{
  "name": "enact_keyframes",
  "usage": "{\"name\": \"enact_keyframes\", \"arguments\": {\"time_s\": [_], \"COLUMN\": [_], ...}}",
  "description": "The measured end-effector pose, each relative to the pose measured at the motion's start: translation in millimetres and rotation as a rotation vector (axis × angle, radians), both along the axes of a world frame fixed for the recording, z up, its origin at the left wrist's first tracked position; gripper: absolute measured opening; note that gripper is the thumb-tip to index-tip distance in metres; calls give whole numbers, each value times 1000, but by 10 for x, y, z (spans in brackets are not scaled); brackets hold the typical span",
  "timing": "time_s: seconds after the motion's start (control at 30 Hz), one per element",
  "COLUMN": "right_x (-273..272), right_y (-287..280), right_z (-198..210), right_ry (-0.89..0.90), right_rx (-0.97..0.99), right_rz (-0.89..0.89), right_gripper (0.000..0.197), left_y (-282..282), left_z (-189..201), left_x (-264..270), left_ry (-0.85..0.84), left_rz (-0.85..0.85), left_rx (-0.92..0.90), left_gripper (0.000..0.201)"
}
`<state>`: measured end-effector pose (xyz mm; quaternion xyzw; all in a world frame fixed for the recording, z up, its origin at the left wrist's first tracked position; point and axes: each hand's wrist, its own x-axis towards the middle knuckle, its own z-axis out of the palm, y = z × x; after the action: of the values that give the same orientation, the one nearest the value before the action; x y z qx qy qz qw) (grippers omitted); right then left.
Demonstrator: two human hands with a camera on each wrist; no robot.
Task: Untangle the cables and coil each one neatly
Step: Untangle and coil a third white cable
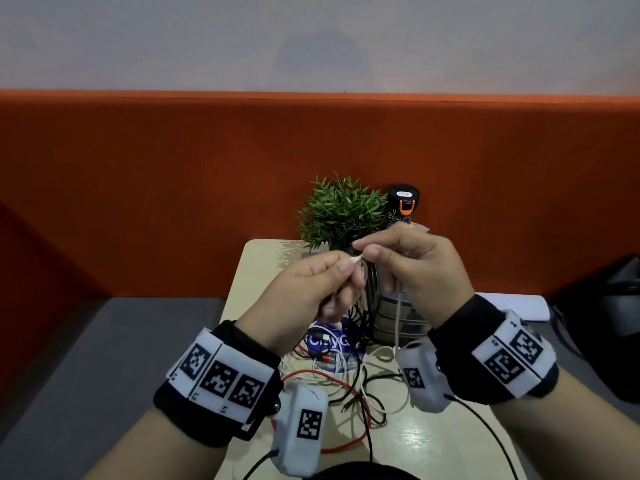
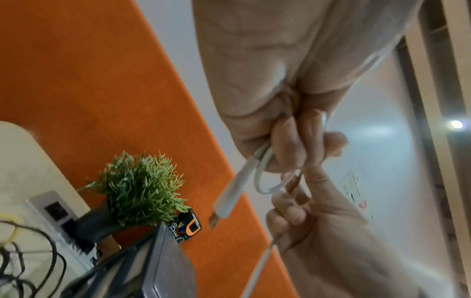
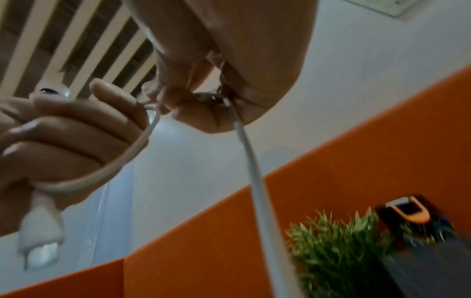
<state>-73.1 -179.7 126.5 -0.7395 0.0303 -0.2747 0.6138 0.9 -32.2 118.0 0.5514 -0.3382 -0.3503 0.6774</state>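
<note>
Both hands are raised above the small beige table (image 1: pixel 450 441), close together. My left hand (image 1: pixel 322 285) grips a white cable (image 1: pixel 399 317) near its plug end; the white USB plug (image 2: pixel 228 198) hangs below its curled fingers, with a small loop of cable beside it. My right hand (image 1: pixel 405 261) pinches the same white cable (image 3: pixel 251 161), which drops from it toward the table. A short piece of the cable (image 1: pixel 460 260) shows between the two thumbs. On the table lies a tangle of red, black and white cables (image 1: pixel 346 386).
A small green plant (image 1: pixel 341 211) in a dark pot and a black and orange bottle (image 1: pixel 402 204) stand at the table's far end, by a grey stack of trays (image 1: pixel 394 317). An orange partition (image 1: pixel 173 188) rises behind. A dark bag (image 1: pixel 602 306) sits at right.
</note>
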Motion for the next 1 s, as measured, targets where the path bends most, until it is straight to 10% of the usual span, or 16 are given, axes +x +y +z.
{"name": "enact_keyframes", "arguments": {"time_s": [0.27, 0.47, 0.67, 1.0], "right_x": [22, -97, -154, -266], "right_y": [280, 406, 462, 260], "right_z": [-440, -235, -118, 187], "right_ry": [360, 515, 538, 416], "right_rx": [173, -573, -904, -640], "right_rz": [146, 167, 123, 52], "right_gripper": [28, 23, 31, 14], "left_y": [36, 79, 23, 62], "left_z": [108, 60, -23, -229], "left_x": [59, 73, 29, 31], "left_ry": [227, 131, -54, -486], "left_rz": [90, 135, 209, 137], "left_rx": [-245, -193, -116, 169], "left_gripper": [30, 34, 33, 27]}}
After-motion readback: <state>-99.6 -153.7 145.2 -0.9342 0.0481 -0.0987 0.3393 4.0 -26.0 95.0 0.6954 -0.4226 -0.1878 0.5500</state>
